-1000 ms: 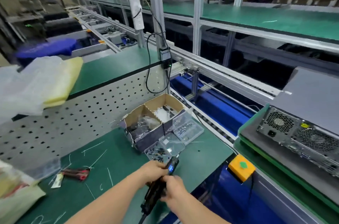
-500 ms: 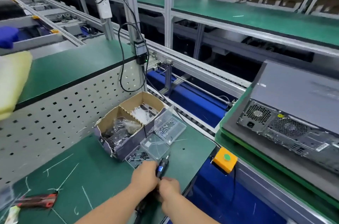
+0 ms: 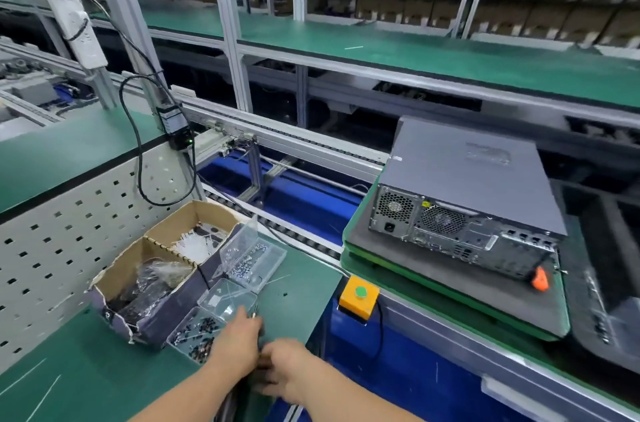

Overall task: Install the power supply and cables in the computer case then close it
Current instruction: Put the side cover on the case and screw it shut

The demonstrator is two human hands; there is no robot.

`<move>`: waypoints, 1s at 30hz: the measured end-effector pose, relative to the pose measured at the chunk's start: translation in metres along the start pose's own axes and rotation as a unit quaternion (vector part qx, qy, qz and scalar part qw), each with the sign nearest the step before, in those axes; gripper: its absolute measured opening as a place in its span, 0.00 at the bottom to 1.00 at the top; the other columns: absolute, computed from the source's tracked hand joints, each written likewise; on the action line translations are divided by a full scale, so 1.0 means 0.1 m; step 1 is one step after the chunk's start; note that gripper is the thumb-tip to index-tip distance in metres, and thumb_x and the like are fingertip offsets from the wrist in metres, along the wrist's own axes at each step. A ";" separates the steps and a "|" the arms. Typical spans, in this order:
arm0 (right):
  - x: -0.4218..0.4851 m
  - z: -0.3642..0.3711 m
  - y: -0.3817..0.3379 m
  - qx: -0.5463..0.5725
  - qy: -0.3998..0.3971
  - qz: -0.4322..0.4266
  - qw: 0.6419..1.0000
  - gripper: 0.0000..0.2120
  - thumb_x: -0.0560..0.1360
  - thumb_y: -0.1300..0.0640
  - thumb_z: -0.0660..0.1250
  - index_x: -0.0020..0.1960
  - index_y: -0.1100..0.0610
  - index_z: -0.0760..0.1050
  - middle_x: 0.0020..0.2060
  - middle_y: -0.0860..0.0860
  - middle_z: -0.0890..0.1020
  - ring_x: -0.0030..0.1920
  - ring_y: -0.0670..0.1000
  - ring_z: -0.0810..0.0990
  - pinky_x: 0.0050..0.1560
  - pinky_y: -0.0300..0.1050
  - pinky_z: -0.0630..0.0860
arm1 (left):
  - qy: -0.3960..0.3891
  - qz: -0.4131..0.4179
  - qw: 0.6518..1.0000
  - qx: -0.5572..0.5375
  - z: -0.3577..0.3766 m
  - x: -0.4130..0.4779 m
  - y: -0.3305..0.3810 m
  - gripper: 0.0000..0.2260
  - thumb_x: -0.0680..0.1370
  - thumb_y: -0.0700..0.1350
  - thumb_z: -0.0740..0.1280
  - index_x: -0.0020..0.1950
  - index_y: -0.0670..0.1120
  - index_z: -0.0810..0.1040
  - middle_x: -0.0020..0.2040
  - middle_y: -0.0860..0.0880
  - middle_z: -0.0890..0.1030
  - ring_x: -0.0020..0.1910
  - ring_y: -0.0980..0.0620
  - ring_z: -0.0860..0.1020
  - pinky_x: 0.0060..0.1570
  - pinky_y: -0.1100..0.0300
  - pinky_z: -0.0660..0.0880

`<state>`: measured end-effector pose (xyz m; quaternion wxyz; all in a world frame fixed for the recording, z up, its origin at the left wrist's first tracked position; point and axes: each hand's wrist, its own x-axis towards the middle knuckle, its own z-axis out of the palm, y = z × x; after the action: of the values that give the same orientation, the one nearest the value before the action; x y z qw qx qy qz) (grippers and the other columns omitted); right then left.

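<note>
Workbench [image 3: 298, 297]: clear tray [image 3: 180, 338] of screws [image 3: 204, 326] beside left hand [image 3: 239, 343].

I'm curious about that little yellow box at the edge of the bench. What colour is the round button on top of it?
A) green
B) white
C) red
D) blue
A: the yellow box has a single round green button on its top face.
</note>
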<state>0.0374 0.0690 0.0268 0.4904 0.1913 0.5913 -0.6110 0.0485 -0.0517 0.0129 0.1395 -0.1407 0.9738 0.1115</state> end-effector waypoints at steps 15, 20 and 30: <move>-0.24 -1.32 -0.32 0.022 0.116 -0.119 0.986 0.15 0.78 0.68 0.57 0.56 0.59 0.81 0.41 0.56 0.79 0.33 0.54 0.77 0.33 0.42 0.73 | -0.011 0.026 0.978 -0.205 -0.16 0.34 1.38 0.08 0.75 0.42 0.67 0.50 0.53 0.83 0.36 0.53 0.82 0.38 0.55 0.79 0.36 0.66 0.72; -0.11 -1.73 -0.40 0.042 0.195 -0.113 0.973 0.13 0.80 0.65 0.60 0.56 0.55 0.81 0.44 0.58 0.82 0.38 0.55 0.76 0.38 0.46 0.77 | -0.012 0.031 0.969 -0.244 -0.01 0.65 1.71 0.05 0.78 0.43 0.69 0.51 0.51 0.83 0.38 0.54 0.80 0.38 0.57 0.77 0.33 0.72 0.67; 0.25 -1.76 -0.74 0.043 0.303 -0.103 0.946 0.10 0.79 0.62 0.61 0.55 0.52 0.78 0.54 0.59 0.83 0.38 0.56 0.85 0.38 0.46 0.84 | -0.063 0.036 0.967 -0.244 0.00 1.30 1.81 0.08 0.75 0.43 0.67 0.38 0.50 0.84 0.38 0.54 0.84 0.39 0.56 0.79 0.28 0.73 0.66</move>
<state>-0.0956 0.2063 0.0057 0.2134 0.3266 0.7015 -0.5964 -0.1267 0.0865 0.0054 0.1580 -0.1282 0.9108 0.3592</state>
